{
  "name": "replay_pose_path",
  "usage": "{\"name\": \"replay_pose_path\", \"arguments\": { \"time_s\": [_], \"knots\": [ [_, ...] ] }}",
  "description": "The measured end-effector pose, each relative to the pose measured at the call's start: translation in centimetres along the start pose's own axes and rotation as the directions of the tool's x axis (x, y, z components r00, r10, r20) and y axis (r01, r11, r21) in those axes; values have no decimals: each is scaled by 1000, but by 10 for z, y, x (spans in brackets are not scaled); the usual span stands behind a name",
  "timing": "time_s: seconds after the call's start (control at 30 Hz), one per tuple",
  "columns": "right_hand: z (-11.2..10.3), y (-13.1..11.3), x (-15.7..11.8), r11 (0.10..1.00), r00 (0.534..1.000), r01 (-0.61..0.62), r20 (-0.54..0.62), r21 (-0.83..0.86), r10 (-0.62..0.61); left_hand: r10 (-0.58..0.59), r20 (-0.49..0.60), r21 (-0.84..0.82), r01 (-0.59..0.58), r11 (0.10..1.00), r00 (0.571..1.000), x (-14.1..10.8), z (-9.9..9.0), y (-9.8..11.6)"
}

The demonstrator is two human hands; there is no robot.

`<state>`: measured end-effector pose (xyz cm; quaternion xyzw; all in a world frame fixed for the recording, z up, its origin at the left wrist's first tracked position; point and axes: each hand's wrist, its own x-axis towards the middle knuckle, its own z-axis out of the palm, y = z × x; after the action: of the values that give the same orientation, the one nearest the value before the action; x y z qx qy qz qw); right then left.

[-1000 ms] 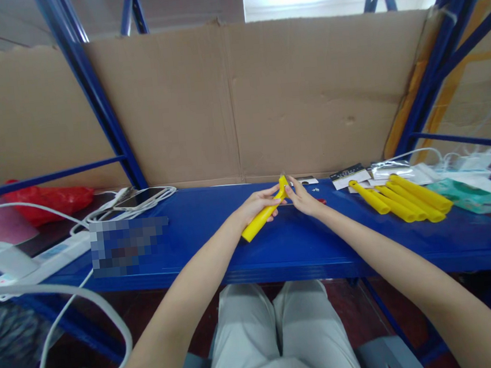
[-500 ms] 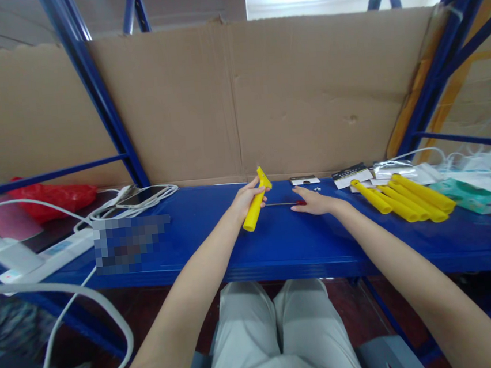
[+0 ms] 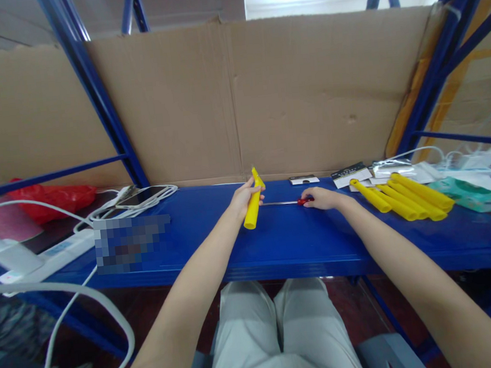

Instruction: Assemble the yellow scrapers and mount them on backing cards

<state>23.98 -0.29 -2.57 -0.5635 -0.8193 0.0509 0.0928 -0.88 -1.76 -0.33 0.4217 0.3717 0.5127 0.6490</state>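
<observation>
My left hand is wrapped round a yellow tool with a tubular handle, its narrower angled end pointing up and away from me. To the right, my right hand has its fingers closed on the red handle of a screwdriver. The screwdriver's thin metal shaft points left across the blue table, toward the yellow tool. Its tip is hidden near my left hand.
Several yellow handles lie at the right beside a green plastic packet and black-and-white cards. White cables, a power strip and a red bag are at the left. Cardboard stands behind.
My right hand has moved slightly right and its spread fingers have closed on the screwdriver's red handle. My left hand still holds the yellow tool, nearly in the same place.
</observation>
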Motion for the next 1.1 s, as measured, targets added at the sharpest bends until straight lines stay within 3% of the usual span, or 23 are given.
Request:
{"name": "replay_pose_path", "arguments": {
  "time_s": [0.3,0.73,1.1],
  "knots": [
    [-2,0,-2,998,996,-18,-93,-54,13,-11,-9,33,12,999,1000,0,-3,-1],
    [-17,15,-10,979,942,-193,-291,-71,165,-33,-124,128,49,991,992,11,-8,-15],
    [-18,15,-9,993,910,-117,-401,0,107,-73,-60,86,78,993,996,17,-16,-14]
  ]
}}
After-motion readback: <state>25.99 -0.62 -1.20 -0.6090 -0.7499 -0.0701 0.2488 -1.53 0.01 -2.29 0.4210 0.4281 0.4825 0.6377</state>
